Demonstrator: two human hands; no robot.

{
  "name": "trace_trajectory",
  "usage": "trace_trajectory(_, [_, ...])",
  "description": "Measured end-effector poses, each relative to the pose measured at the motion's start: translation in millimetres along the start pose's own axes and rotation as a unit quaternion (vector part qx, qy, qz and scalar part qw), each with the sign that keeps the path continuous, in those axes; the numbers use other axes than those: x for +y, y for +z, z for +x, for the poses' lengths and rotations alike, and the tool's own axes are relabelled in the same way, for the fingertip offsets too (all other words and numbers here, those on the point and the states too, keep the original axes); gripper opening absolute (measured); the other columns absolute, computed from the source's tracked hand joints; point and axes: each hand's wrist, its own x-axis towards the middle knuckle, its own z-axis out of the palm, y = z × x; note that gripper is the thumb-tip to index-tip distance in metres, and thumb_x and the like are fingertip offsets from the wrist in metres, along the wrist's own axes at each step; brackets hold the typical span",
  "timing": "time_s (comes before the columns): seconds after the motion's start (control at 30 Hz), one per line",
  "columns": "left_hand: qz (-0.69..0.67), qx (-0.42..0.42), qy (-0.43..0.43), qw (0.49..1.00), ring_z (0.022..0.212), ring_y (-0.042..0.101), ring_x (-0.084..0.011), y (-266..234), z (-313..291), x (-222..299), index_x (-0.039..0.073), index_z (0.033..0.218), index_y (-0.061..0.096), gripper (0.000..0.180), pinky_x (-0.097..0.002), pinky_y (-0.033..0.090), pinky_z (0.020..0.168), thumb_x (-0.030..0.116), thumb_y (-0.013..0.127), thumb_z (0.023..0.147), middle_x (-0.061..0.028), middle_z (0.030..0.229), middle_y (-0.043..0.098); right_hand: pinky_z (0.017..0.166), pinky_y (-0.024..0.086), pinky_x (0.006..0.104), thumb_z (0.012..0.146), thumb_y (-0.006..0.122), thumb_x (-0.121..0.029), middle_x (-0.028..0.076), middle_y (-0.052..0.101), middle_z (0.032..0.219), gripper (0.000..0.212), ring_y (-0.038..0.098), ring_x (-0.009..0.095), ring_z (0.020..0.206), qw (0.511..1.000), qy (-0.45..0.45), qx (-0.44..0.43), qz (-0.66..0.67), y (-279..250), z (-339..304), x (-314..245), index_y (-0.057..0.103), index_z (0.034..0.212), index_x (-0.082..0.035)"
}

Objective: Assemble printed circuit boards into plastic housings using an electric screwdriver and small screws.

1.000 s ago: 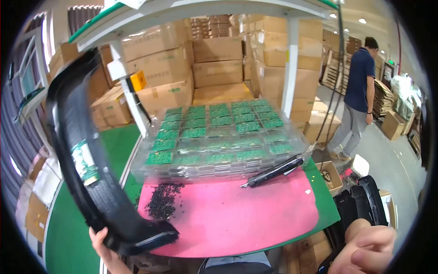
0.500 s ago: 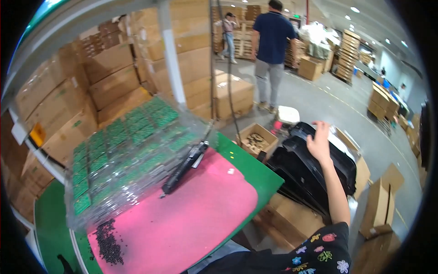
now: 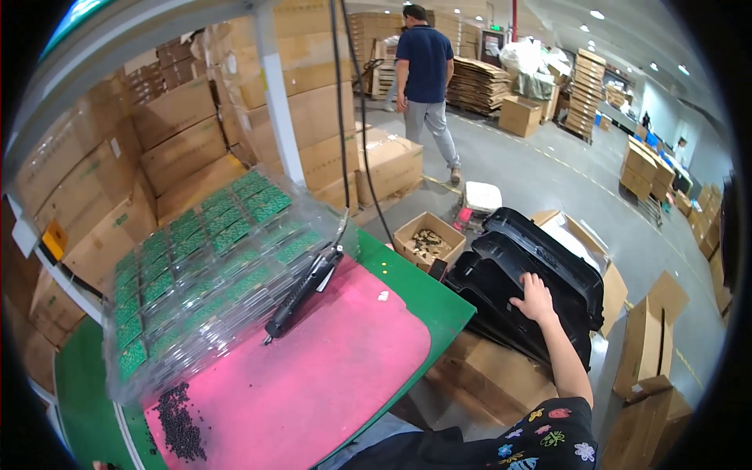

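The right arm (image 3: 567,354) stretches out, right grip (image 3: 536,299) spread.

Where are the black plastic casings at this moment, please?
In the head view, the black plastic casings are right of centre, just beyond the right end of the green table, with the person's right hand over them.

A green bench (image 3: 440,313) bears a pink mat (image 3: 313,376), with stacked clear trays (image 3: 219,325) beyond the mat's far edge and small black pieces (image 3: 178,423) strewn over its left end. A black power screwdriver (image 3: 301,298) lies along the mat's far side — close against the trays — and a white scrap (image 3: 383,296) near its right edge. Right of the mat, black plastic shells (image 3: 560,266) are stacked; what bears them is hidden.
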Motion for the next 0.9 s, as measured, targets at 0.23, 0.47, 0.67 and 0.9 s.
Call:
trace_trajectory(0.23, [-0.066, -0.079, -0.358, 0.928, 0.113, 0.034, -0.0219, 231, 100, 133, 0.008, 0.114, 0.032, 0.040, -0.0397, 0.024, 0.105, 0.029, 0.049, 0.085, -0.0107, 0.119, 0.034, 0.076, 0.053, 0.0511, 0.086, 0.062, -0.014, 0.018, 0.061, 0.100, 0.025, 0.064, 0.041, 0.088, 0.999, -0.022, 0.016, -0.028, 13, -9, 22, 0.051, 0.107, -0.006])
trace_trajectory(0.47, [-0.223, -0.288, -0.297, 0.882, 0.093, 0.037, -0.0258, 302, 141, 158, 0.004, 0.111, 0.033, 0.040, -0.0395, 0.036, 0.087, 0.003, 0.050, 0.075, -0.0153, 0.104, 0.038, 0.065, 0.051, 0.0495, 0.087, 0.060, -0.006, 0.019, 0.055, 0.094, 0.015, 0.062, 0.041, 0.078, 0.978, -0.167, 0.121, 0.021, -116, -21, -71, 0.050, 0.097, -0.002])
trace_trajectory(0.67, [-0.273, -0.426, -0.424, 0.751, 0.103, 0.052, -0.0270, 339, 166, 182, 0.002, 0.114, 0.050, 0.025, -0.0377, 0.043, 0.092, 0.012, 0.056, 0.092, -0.0132, 0.107, 0.053, 0.046, 0.050, 0.0333, 0.077, 0.060, -0.011, 0.005, 0.051, 0.082, 0.011, 0.063, 0.020, 0.066, 0.826, -0.552, -0.084, -0.074, -185, -65, -221, 0.053, 0.085, -0.013])
trace_trajectory(0.9, [-0.277, -0.542, -0.396, 0.688, 0.094, 0.066, -0.0288, 324, 136, 170, 0.003, 0.107, 0.063, 0.032, -0.0390, 0.052, 0.081, 0.023, 0.072, 0.085, -0.0122, 0.099, 0.068, 0.047, 0.053, 0.0392, 0.093, 0.057, -0.041, 0.008, 0.058, 0.092, 0.032, 0.068, 0.028, 0.071, 0.574, -0.766, -0.290, 0.012, -142, -81, -350, 0.049, 0.100, -0.011])
